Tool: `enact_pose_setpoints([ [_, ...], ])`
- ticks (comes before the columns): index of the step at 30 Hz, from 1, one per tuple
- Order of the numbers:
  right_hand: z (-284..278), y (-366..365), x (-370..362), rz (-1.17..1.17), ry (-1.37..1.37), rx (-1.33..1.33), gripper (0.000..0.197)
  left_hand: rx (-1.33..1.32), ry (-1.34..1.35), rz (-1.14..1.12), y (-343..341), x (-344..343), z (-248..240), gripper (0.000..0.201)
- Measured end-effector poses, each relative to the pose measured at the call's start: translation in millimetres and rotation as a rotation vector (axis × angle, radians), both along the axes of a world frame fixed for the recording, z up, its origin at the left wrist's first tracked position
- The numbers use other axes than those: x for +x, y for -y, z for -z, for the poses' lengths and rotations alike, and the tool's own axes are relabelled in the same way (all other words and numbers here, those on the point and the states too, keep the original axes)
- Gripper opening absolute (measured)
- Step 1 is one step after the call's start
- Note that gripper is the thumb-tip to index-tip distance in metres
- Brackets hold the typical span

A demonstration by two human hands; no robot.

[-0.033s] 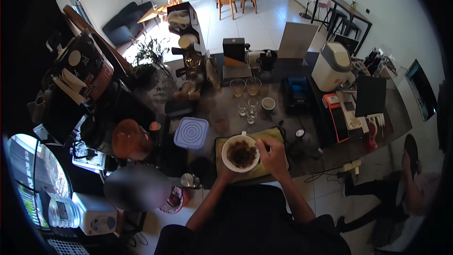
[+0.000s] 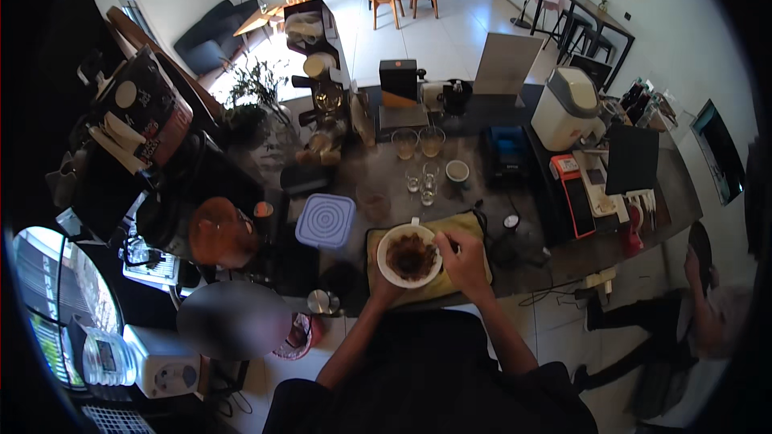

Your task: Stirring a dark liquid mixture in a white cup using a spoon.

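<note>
A white cup with a handle on its far side stands over a yellow-green cloth at the counter's near edge. Dark brown, clumpy contents fill its bottom and smear its inner wall. My left hand is wrapped round the cup's lower left side, its fingers partly hidden. At the right rim my right hand is closed in a pinch. Whatever it pinches is too small to make out.
Beyond the cup stand small glasses, two larger glasses and a small cup. A lilac square lid lies left; a black device sits right. A person is at far right.
The dark contents have shifted in the cup, with a darker patch now in the middle. The right hand has moved slightly at the rim; the left hand keeps its hold.
</note>
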State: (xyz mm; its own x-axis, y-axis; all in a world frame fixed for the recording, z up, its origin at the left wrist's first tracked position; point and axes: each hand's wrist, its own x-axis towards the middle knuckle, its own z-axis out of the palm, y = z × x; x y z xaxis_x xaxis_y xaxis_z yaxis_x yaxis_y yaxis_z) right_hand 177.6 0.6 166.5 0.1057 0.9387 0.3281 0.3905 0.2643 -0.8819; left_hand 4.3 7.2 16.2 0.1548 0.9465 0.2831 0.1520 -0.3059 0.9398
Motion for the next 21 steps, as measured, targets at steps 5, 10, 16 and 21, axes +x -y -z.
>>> enact_pose_setpoints([
  [5, 3, -14, 15, -0.054, -0.243, -0.164, 0.023, 0.127, -0.188, -0.054, -14, -5, 5, 0.106],
  [10, -24, -13, 13, -0.077, -0.094, -0.061, 0.023, 0.044, -0.078, -0.058, -4, -12, -18, 0.095],
  [16, -29, -15, 8, -0.157, -0.092, -0.115, 0.023, 0.086, -0.042, -0.024, 3, -6, -67, 0.067],
  [21, -31, -24, 18, -0.181, -0.303, -0.081, 0.025, -0.028, -0.048, -0.001, 3, -3, -95, 0.057],
])
